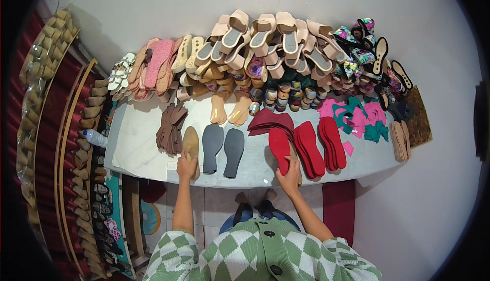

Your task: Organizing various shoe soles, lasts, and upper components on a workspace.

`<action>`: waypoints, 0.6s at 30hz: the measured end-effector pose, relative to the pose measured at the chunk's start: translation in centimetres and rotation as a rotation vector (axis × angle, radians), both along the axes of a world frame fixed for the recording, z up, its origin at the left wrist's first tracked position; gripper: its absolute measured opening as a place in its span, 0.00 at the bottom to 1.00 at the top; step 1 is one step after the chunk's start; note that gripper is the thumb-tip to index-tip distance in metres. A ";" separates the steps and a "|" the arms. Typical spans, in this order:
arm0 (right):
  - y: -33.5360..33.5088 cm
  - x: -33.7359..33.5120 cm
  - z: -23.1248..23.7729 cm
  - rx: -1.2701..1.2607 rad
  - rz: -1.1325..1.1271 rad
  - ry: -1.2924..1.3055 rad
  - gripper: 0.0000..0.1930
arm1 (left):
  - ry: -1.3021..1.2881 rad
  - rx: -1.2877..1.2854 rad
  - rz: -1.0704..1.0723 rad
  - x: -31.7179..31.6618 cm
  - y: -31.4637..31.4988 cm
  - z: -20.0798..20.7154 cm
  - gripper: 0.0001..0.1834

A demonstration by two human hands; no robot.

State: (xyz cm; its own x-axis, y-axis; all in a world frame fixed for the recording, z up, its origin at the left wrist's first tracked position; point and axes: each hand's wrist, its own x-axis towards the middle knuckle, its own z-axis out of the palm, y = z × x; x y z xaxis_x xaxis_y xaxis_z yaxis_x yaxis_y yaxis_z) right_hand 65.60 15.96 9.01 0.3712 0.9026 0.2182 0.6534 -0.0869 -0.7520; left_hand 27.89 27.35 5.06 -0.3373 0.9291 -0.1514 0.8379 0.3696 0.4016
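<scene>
My left hand [187, 167] is closed around the heel end of a tan shoe last [191, 142], whose toe points away from me over the table's front edge. At the right, my right hand [289, 174] grips the near end of a red insole [278, 145]. A tan edge shows behind that insole; what it belongs to is mostly hidden. Between my hands lie a left grey sole [212, 148] and a right grey sole [234, 152]. Just right of my right hand are two stacks of red insoles, one stack [308, 151] nearer and another stack [332, 143] beyond it.
Brown strap pieces [172, 128], dark red pieces [270, 121] and pink and green scraps [363, 117] lie on the table [140, 166]. Finished sandals [265, 28] are heaped along the wall. Racks of lasts [81, 199] and a water bottle [95, 138] stand left.
</scene>
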 end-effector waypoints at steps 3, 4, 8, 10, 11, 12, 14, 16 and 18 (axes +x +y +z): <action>0.9 -2.4 -1.6 -0.036 0.073 0.082 0.27 | -0.018 0.036 0.007 0.5 0.3 0.0 0.39; 1.3 -3.0 -2.7 -0.031 0.099 0.089 0.27 | -0.029 0.033 0.007 0.5 0.5 0.2 0.38; 1.9 -4.9 -6.7 -0.165 0.100 -0.101 0.32 | -0.096 0.046 -0.026 1.3 -0.3 0.9 0.36; 2.0 -5.3 -7.2 -0.222 0.097 -0.162 0.33 | 0.100 0.421 -0.004 2.7 -1.4 1.0 0.33; 1.9 -5.3 -7.3 -0.277 0.093 -0.222 0.34 | 0.094 0.419 -0.013 4.1 -1.6 1.0 0.33; 1.9 -5.4 -6.3 -0.316 0.134 -0.280 0.33 | 0.102 0.507 0.019 5.7 -2.3 1.3 0.31; 1.7 -4.5 -4.8 -0.323 0.182 -0.283 0.32 | 0.014 0.575 -0.113 9.7 -3.5 2.4 0.27; 1.4 -3.7 -3.2 -0.326 0.237 -0.285 0.31 | -0.100 0.521 -0.363 13.2 -4.7 2.8 0.26; 0.9 -2.7 -1.5 -0.166 0.221 -0.453 0.30 | -0.131 0.486 -0.465 15.7 -5.5 2.1 0.27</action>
State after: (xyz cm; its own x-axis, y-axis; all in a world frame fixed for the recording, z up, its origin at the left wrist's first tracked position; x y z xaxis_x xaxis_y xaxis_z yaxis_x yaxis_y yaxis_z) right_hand 62.85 16.81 7.47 0.0700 0.9846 0.1601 0.9257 -0.0044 -0.3781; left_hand 43.61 21.90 7.12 0.1062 0.9457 0.3073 0.7992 -0.2650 0.5395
